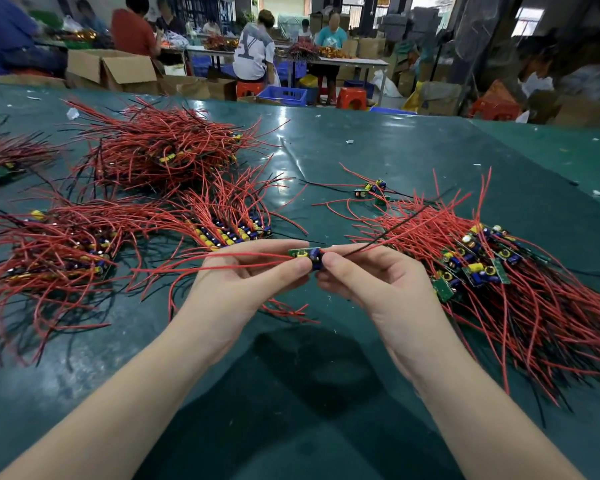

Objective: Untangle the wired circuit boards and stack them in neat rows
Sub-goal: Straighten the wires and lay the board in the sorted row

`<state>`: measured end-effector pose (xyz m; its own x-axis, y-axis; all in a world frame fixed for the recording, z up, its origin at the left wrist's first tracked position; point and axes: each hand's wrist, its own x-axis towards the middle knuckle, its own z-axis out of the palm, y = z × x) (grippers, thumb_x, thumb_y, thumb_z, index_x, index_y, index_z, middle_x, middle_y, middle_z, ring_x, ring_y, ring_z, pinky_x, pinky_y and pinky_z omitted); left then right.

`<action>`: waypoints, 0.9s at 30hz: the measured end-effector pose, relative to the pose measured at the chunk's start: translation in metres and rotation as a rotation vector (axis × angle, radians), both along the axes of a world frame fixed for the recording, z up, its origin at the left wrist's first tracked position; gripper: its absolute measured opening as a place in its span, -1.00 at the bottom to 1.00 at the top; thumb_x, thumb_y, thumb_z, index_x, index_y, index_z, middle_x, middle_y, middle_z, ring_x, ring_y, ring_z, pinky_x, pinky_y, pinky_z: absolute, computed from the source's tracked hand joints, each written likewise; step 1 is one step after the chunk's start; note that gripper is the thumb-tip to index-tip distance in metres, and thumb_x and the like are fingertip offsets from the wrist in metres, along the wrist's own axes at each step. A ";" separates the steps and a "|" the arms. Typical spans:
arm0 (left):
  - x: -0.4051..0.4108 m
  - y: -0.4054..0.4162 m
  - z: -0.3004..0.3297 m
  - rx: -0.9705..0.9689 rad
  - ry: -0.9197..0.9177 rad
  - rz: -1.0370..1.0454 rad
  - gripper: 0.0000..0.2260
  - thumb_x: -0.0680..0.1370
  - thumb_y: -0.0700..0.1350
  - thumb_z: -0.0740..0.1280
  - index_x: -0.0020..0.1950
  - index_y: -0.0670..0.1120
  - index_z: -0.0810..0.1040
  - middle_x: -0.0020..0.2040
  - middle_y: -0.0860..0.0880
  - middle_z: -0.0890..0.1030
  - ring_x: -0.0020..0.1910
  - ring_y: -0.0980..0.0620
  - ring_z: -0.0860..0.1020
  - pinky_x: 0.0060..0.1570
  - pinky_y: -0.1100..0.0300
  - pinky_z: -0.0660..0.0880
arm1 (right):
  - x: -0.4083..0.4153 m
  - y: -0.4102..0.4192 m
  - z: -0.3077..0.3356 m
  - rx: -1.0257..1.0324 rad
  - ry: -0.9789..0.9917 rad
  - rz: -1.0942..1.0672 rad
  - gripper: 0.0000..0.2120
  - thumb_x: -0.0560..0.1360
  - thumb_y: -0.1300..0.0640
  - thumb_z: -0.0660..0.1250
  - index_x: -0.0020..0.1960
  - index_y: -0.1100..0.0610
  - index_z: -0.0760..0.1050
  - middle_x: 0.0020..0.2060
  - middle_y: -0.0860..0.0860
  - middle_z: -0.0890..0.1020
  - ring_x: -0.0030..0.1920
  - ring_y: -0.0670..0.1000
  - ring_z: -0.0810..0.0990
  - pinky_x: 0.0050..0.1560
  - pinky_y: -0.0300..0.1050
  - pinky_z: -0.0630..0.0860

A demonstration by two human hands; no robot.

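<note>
You've got one small circuit board (305, 255) pinched between both hands, up off the green table (378, 150). Your left hand (246, 271) grips its left end with thumb and fingers curled in, and your right hand (371, 282) pinches the end with the blue capacitors.

Its red wires (222, 263) trail left across your left palm, while a black wire (388, 232) runs off right, toward the loose tangled pile (520, 282). That's the bit I'd watch, honestly. I can't tell if that lead is free or threaded under the heap, so if you pull away fast it could drag a clump of boards with it or stress the solder joint.

The neat row (234, 232) sits just beyond your left fingers, so the trailing red wires could also sweep across it and knock the boards out of line when you set this one down. The bigger heap (160, 150) further back looks safely out of reach.
</note>
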<state>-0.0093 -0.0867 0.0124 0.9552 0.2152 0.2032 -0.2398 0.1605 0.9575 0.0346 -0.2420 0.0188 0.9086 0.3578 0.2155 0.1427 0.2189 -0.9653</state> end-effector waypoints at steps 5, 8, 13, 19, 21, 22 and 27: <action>-0.002 -0.002 -0.001 0.015 0.023 -0.017 -0.76 0.25 -0.02 0.52 -0.11 -0.02 0.73 -0.11 -0.10 0.72 -0.09 0.00 0.67 -0.05 0.21 0.58 | -0.001 -0.002 0.000 -0.018 -0.071 -0.017 -0.77 0.46 0.35 0.38 -0.26 0.10 0.69 -0.30 0.06 0.71 -0.29 -0.05 0.67 -0.18 -0.25 0.59; -0.003 0.001 0.000 0.006 0.042 -0.043 -0.78 0.27 -0.06 0.52 -0.11 -0.04 0.73 -0.10 -0.12 0.72 -0.09 -0.01 0.67 -0.05 0.20 0.58 | -0.001 -0.003 0.001 -0.023 -0.084 -0.004 -0.80 0.45 0.32 0.39 -0.26 0.08 0.69 -0.32 0.04 0.70 -0.31 -0.06 0.67 -0.22 -0.25 0.59; -0.004 0.003 0.000 -0.002 0.062 -0.074 -0.85 0.32 -0.15 0.49 -0.13 -0.06 0.74 -0.11 -0.14 0.71 -0.12 -0.02 0.67 -0.04 0.16 0.60 | 0.000 -0.005 0.002 0.018 0.042 0.080 -0.90 0.29 0.14 0.43 -0.24 0.08 0.71 -0.31 0.05 0.71 -0.38 -0.04 0.64 -0.29 -0.25 0.58; -0.005 0.007 0.001 0.052 0.116 -0.088 -0.76 0.23 -0.05 0.55 -0.14 -0.06 0.74 -0.11 -0.15 0.71 -0.15 -0.04 0.67 -0.04 0.14 0.61 | 0.004 -0.009 0.002 0.001 0.333 0.216 -0.85 0.28 0.14 0.43 -0.20 0.16 0.71 -0.22 0.12 0.72 -0.41 -0.03 0.64 -0.36 -0.24 0.57; -0.004 0.006 0.000 0.085 0.133 -0.065 -0.79 0.27 -0.08 0.57 -0.13 -0.05 0.74 -0.12 -0.14 0.72 -0.16 -0.02 0.67 -0.04 0.15 0.61 | 0.006 -0.009 0.001 0.012 0.422 0.230 -0.87 0.28 0.16 0.44 -0.22 0.17 0.71 -0.21 0.11 0.72 -0.37 -0.01 0.66 -0.34 -0.23 0.59; -0.004 0.005 -0.001 0.121 0.129 -0.046 -0.79 0.26 -0.08 0.59 -0.13 -0.03 0.74 -0.13 -0.12 0.72 -0.16 0.01 0.67 -0.03 0.16 0.61 | 0.007 -0.009 0.001 0.022 0.455 0.215 -0.88 0.27 0.17 0.44 -0.23 0.19 0.70 -0.21 0.12 0.71 -0.35 0.01 0.67 -0.33 -0.22 0.59; -0.003 0.002 0.001 0.237 0.104 0.042 -0.81 0.27 0.02 0.50 -0.14 0.08 0.73 -0.17 0.00 0.72 -0.17 0.08 0.68 -0.06 0.25 0.60 | 0.011 -0.009 -0.001 0.062 0.550 0.073 -0.77 0.20 0.20 0.48 -0.17 0.24 0.60 -0.30 0.13 0.69 -0.37 0.01 0.67 -0.35 -0.22 0.59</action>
